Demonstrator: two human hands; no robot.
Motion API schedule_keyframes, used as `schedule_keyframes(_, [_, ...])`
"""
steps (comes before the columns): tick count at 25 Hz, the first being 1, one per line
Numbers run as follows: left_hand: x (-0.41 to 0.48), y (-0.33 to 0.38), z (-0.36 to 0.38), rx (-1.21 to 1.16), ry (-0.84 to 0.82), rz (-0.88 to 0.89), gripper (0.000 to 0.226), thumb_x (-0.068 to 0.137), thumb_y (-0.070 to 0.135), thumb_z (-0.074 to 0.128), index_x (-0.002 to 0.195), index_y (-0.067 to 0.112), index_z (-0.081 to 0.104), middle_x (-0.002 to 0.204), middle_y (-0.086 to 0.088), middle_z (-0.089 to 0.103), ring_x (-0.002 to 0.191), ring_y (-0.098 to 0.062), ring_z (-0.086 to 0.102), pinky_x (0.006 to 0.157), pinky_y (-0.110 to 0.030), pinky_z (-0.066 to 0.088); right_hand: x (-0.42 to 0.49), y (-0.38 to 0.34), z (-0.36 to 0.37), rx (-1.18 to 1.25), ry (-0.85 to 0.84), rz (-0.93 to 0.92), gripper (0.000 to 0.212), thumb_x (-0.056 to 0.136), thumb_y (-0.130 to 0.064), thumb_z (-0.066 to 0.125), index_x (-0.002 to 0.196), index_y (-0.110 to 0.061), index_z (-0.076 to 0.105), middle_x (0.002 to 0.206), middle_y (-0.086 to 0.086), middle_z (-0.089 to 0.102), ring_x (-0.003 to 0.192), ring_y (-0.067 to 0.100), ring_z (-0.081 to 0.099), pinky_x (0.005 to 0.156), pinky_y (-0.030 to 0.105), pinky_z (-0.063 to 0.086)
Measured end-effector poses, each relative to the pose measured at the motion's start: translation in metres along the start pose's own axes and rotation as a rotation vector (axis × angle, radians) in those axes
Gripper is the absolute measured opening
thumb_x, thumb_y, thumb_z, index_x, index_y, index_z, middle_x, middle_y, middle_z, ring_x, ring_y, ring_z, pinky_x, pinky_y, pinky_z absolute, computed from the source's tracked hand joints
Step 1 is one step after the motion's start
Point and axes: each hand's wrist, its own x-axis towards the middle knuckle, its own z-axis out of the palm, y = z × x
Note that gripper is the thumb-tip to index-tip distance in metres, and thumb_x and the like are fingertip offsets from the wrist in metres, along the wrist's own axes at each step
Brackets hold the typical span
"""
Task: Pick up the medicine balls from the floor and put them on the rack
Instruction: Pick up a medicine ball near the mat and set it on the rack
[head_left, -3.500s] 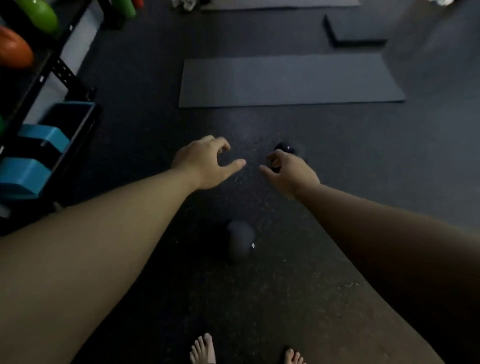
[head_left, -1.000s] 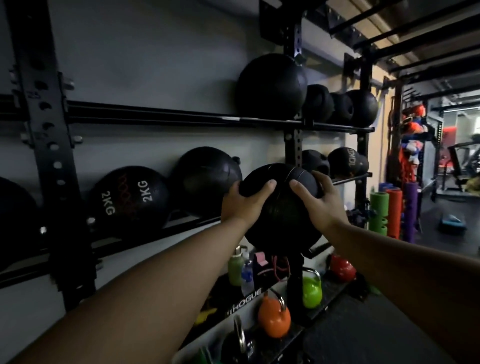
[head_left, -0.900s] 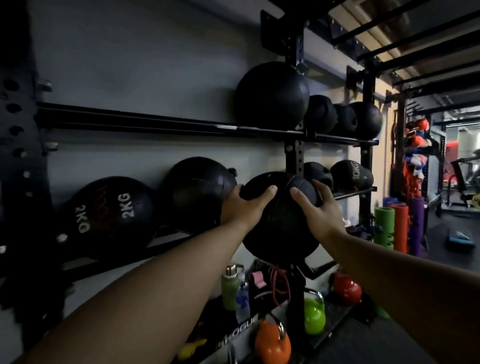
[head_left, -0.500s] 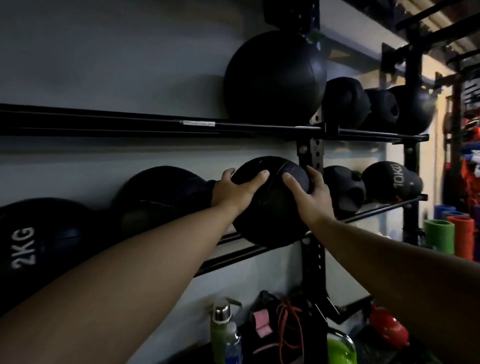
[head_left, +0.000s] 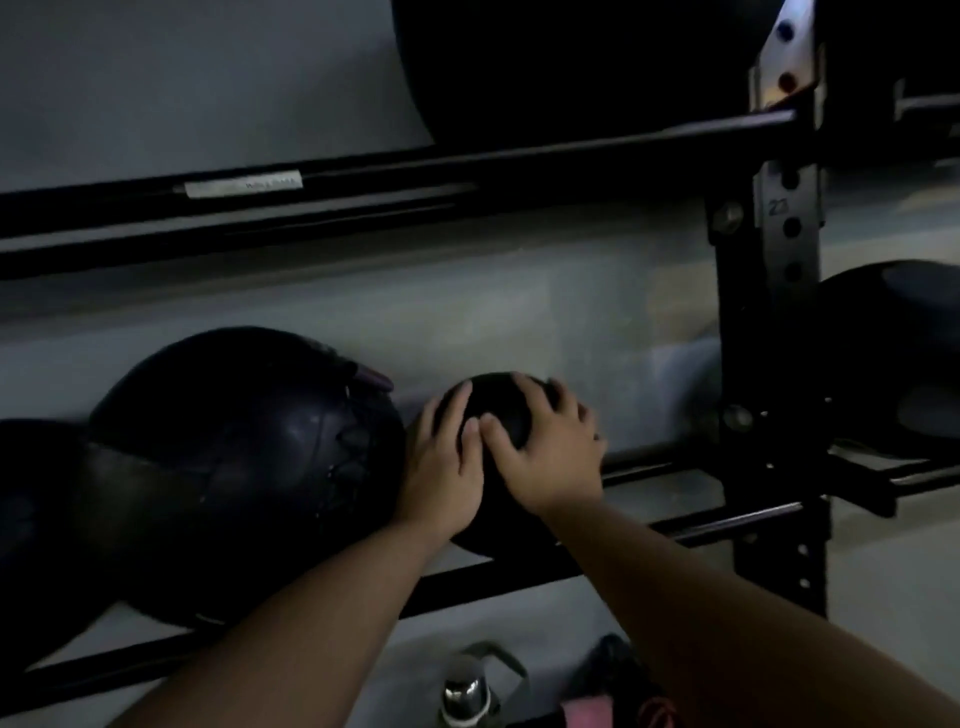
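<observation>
A small black medicine ball (head_left: 501, 410) sits on the middle rails of the black rack (head_left: 649, 530), against the grey wall. My left hand (head_left: 441, 467) presses on its left front and my right hand (head_left: 545, 457) covers its right front; the thumbs nearly touch. Both hands hide most of the ball. A larger black medicine ball (head_left: 249, 467) rests on the same rails right beside my left hand.
Another dark ball (head_left: 31, 545) lies at the far left edge. A big ball (head_left: 571, 67) sits on the upper rail (head_left: 467, 161). The rack's upright post (head_left: 769, 332) stands right of my hands, with a further ball (head_left: 893, 353) beyond it. A metal bottle top (head_left: 465, 691) shows below.
The ball has gone from held in front of the rack to resting on the middle rails. My hands have slid onto its front, and the view has come much closer.
</observation>
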Motion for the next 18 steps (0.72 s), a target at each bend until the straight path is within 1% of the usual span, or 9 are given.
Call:
schedule_keyframes(2, [0.012,0.002,0.011,0.012,0.031,0.028,0.076,0.098,0.063,0.024,0.159,0.028,0.05,0.164,-0.007,0.045,0.152,-0.029,0.042,0.127,-0.042,0.03,0.014,0.012,-0.001,0.018,0.018,0.021,0.074,0.092,-0.076,0.044,0.159,-0.045,0.037,0.167,0.007,0.037,0.147,0.042,0.037,0.113,0.059,0.032])
schedule_keyframes(5, [0.03,0.021,0.019,0.031,0.033,0.004,0.082,0.09,0.067,0.024,0.155,0.028,0.057,0.157,-0.006,0.052,0.148,-0.028,0.047,0.124,-0.042,0.033,0.033,0.026,-0.01,0.058,-0.048,0.071,0.073,0.094,-0.077,0.043,0.159,-0.045,0.036,0.166,0.007,0.038,0.145,0.044,0.039,0.114,0.057,0.033])
schedule_keyframes(7, [0.03,0.029,0.017,0.064,0.002,-0.009,0.085,0.088,0.069,0.023,0.155,0.029,0.056,0.156,-0.006,0.052,0.148,-0.03,0.047,0.124,-0.043,0.034,0.034,0.03,-0.02,0.079,-0.105,0.068,0.075,0.095,-0.078,0.04,0.161,-0.044,0.032,0.167,0.008,0.035,0.146,0.045,0.038,0.116,0.057,0.036])
schedule_keyframes(9, [0.017,0.034,0.014,0.133,-0.039,-0.003,0.077,0.092,0.065,0.027,0.157,0.032,0.053,0.159,-0.005,0.049,0.149,-0.032,0.044,0.124,-0.044,0.033,0.024,0.034,-0.034,0.06,-0.199,0.032,0.077,0.097,-0.077,0.039,0.165,-0.043,0.023,0.169,0.01,0.03,0.148,0.046,0.035,0.117,0.057,0.037])
schedule_keyframes(11, [-0.004,0.04,0.007,0.219,-0.073,0.036,0.064,0.101,0.056,0.038,0.16,0.033,0.047,0.163,-0.006,0.043,0.151,-0.034,0.04,0.124,-0.046,0.033,0.005,0.038,-0.053,-0.024,-0.294,-0.012,0.082,0.097,-0.078,0.038,0.167,-0.043,0.013,0.173,0.01,0.024,0.151,0.046,0.032,0.119,0.057,0.036])
schedule_keyframes(13, [-0.019,0.048,-0.004,0.279,-0.12,0.065,0.059,0.107,0.049,0.046,0.163,0.036,0.04,0.168,-0.007,0.034,0.155,-0.033,0.033,0.123,-0.047,0.035,-0.01,0.038,-0.074,-0.125,-0.351,-0.028,0.086,0.097,-0.079,0.039,0.168,-0.042,0.007,0.174,0.01,0.023,0.151,0.045,0.034,0.12,0.056,0.036])
schedule_keyframes(15, [-0.026,0.058,-0.017,0.311,-0.193,0.042,0.063,0.106,0.053,0.049,0.166,0.039,0.033,0.174,-0.003,0.026,0.159,-0.031,0.027,0.122,-0.048,0.035,-0.023,0.033,-0.099,-0.196,-0.357,-0.036,0.087,0.098,-0.076,0.043,0.169,-0.037,0.011,0.169,0.013,0.032,0.147,0.043,0.044,0.117,0.055,0.041])
schedule_keyframes(16, [-0.03,0.063,-0.023,0.318,-0.219,0.028,0.065,0.105,0.056,0.048,0.166,0.039,0.033,0.175,-0.001,0.025,0.159,-0.031,0.027,0.121,-0.048,0.036,-0.032,0.029,-0.112,-0.215,-0.339,-0.035,0.085,0.098,-0.074,0.044,0.168,-0.035,0.015,0.165,0.013,0.037,0.144,0.043,0.049,0.115,0.055,0.044])
schedule_keyframes(18, [-0.036,0.076,-0.036,0.306,-0.235,0.08,0.064,0.104,0.058,0.049,0.163,0.035,0.04,0.17,0.0,0.036,0.154,-0.032,0.035,0.12,-0.047,0.037,-0.052,0.021,-0.136,-0.255,-0.268,-0.013,0.081,0.099,-0.073,0.045,0.166,-0.035,0.02,0.163,0.013,0.04,0.139,0.042,0.054,0.111,0.056,0.047])
